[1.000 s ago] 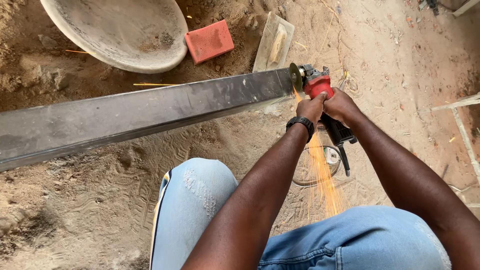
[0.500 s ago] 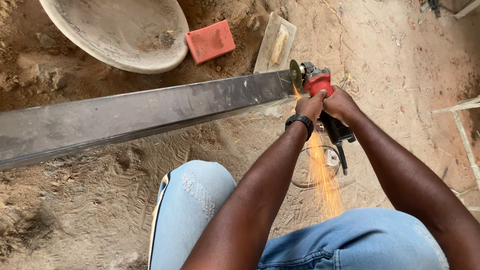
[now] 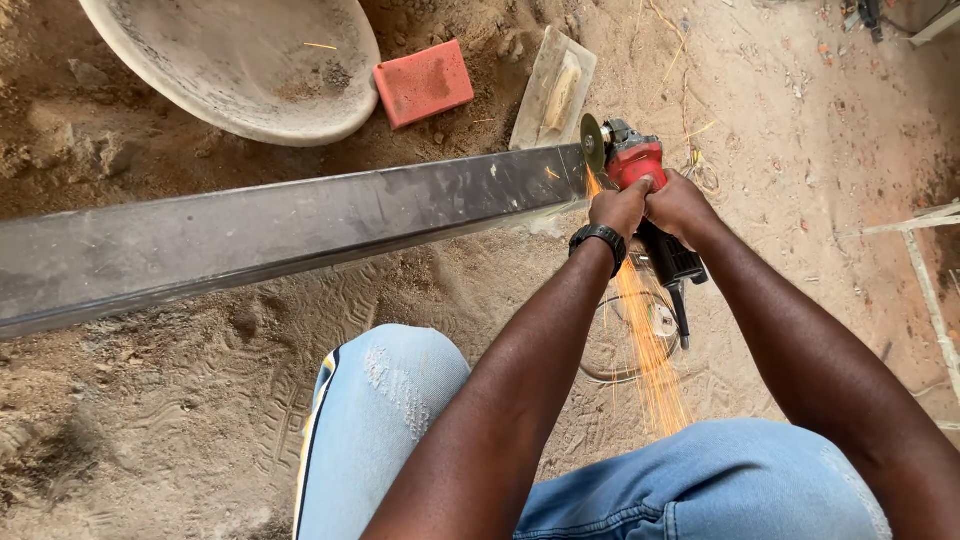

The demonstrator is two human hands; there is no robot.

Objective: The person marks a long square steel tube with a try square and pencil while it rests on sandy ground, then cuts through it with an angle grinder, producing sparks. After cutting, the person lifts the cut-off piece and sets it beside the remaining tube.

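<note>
Both hands, left (image 3: 618,208) and right (image 3: 678,207), wrap their fingers closed around the grinder (image 3: 640,170), sparks (image 3: 645,340) streaming back beneath them, its disc (image 3: 592,143) just beyond the fingertips at the beam (image 3: 300,225) end, basin (image 3: 240,60) farther off.

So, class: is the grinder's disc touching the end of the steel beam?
Touching. The head view shows the disc at the beam end, sparks streaming from the contact.
</note>
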